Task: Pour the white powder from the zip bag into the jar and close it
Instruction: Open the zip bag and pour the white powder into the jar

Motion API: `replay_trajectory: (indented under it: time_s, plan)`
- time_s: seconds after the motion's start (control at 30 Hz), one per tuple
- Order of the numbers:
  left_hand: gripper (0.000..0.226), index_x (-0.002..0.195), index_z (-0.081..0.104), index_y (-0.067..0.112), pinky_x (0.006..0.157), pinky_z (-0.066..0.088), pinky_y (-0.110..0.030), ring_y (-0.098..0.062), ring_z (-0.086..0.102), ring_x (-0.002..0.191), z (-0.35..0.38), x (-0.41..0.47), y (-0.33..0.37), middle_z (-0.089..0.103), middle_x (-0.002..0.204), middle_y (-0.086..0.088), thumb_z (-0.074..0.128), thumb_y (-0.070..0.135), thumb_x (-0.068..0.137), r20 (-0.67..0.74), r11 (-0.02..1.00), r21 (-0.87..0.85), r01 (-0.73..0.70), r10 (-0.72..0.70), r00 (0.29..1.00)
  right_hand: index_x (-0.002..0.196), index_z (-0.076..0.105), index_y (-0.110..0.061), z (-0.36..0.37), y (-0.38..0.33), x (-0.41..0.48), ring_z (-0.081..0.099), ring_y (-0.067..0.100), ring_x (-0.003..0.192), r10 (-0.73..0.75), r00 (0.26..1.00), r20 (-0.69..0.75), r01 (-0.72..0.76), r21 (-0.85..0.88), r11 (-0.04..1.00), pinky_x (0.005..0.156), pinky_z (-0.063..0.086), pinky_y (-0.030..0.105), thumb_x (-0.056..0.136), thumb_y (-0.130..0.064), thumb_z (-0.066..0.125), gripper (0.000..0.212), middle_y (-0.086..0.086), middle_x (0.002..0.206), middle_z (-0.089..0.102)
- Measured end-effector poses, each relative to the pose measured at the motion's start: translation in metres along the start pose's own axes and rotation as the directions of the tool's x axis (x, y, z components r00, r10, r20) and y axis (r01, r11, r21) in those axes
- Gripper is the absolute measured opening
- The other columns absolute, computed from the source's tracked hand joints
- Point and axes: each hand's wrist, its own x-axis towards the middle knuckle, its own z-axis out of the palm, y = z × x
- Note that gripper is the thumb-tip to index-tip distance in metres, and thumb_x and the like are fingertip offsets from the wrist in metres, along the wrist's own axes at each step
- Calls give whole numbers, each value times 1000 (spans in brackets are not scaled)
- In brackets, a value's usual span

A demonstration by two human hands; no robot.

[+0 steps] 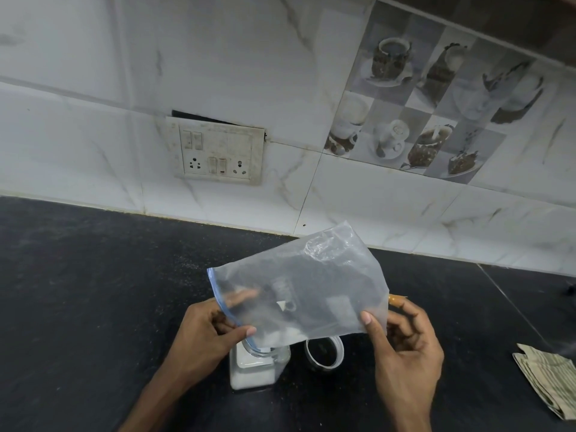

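A clear zip bag [311,275] with a blue zip strip is held tilted above the black counter, its zip corner dipping into the mouth of a square clear jar [254,371]. White powder sits in the bag's low corner and fills the jar's lower part. My left hand [205,332] pinches the bag at the blue zip edge, just above the jar. My right hand [402,344] grips the bag's lower right edge. The jar's clear round lid [324,353] lies on the counter just right of the jar, between my hands.
A folded striped cloth [548,378] lies at the right edge of the black counter [93,291]. The tiled wall with a switch and socket plate [216,151] stands behind. A small orange-brown object [396,299] peeks out behind my right hand.
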Motion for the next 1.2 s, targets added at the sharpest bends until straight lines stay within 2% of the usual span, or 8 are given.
replay_trajectory:
  time_s: [0.1,0.2,0.33,0.43,0.7,0.87,1.07,1.2]
  plan:
    - [61,109,66,44,60,57,-18,-7,71,57,0,0,0,79,77,0,85,2,70,-3,1000,-1,7,-7,1000,101,66,-25,0,1,1,74,10,82,1,1000,9,-1,0,1000,85,57,30,74,-1,80,40,-3,84,78]
    - [64,109,66,47,57,54,-13,0,67,53,2,-1,5,78,75,12,84,-1,69,8,1000,-23,-1,1,1000,101,66,-25,0,2,1,74,12,83,-5,1000,-5,5,6,1000,83,58,27,74,1,80,40,-2,85,78]
    - [62,100,69,50,55,53,-12,-1,68,53,1,0,5,77,72,13,85,-1,68,-10,1000,-24,2,-3,1000,99,67,-26,2,2,-1,74,9,80,-9,1000,11,9,10,1000,76,56,16,74,2,80,40,-3,84,78]
    - [59,107,68,41,58,55,-14,1,67,53,0,-1,5,78,75,13,83,-2,70,10,1000,-21,-7,7,1000,100,66,-24,2,3,0,74,10,80,-8,1000,-8,8,8,1000,79,57,21,74,2,80,40,-4,84,78]
    - [60,103,64,43,56,54,-11,1,68,54,1,-1,5,76,72,20,84,-2,68,-9,1000,-21,-10,9,1000,103,65,-24,1,0,2,74,9,80,-14,1000,19,14,-3,1000,81,57,24,74,1,80,41,-5,84,78]
    - [60,106,65,42,55,53,-12,0,64,51,0,0,1,78,73,10,84,-1,69,-13,1000,-20,-19,19,1000,103,65,-24,0,2,2,74,10,82,-18,1000,15,18,3,1000,85,57,30,74,1,80,41,-4,84,78]
    - [69,101,64,63,60,60,-22,-18,72,59,-1,1,-5,78,76,-9,86,6,68,-27,999,-30,-16,15,1000,103,66,-22,0,2,2,74,10,83,-14,1000,18,14,5,1000,86,57,32,73,1,80,40,-3,85,78]
    - [69,105,65,59,59,57,-19,-9,66,53,0,1,-5,78,80,-9,86,5,69,-7,999,-27,-33,32,999,102,66,-23,0,4,2,74,12,83,-15,1000,-1,15,14,1000,85,58,30,73,1,80,40,-3,85,78]
